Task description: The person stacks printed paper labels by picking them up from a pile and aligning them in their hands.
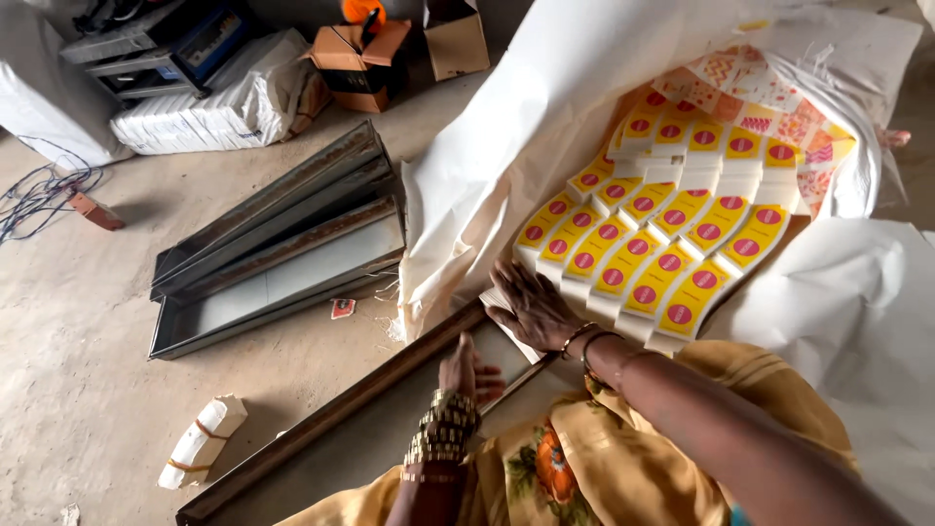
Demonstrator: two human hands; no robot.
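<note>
Right hand [531,307] flat, unclenched, on yellow packet stacks [653,248] — left hand [466,370] open inside metal tray [331,419], perhaps touching small packets

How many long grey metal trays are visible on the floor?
3. Two long grey metal trays lie stacked at the left; the third lies under the left hand, partly hidden by yellow cloth.

Yellow red-dotted packets [662,244] fill the white sack [545,107].
</note>
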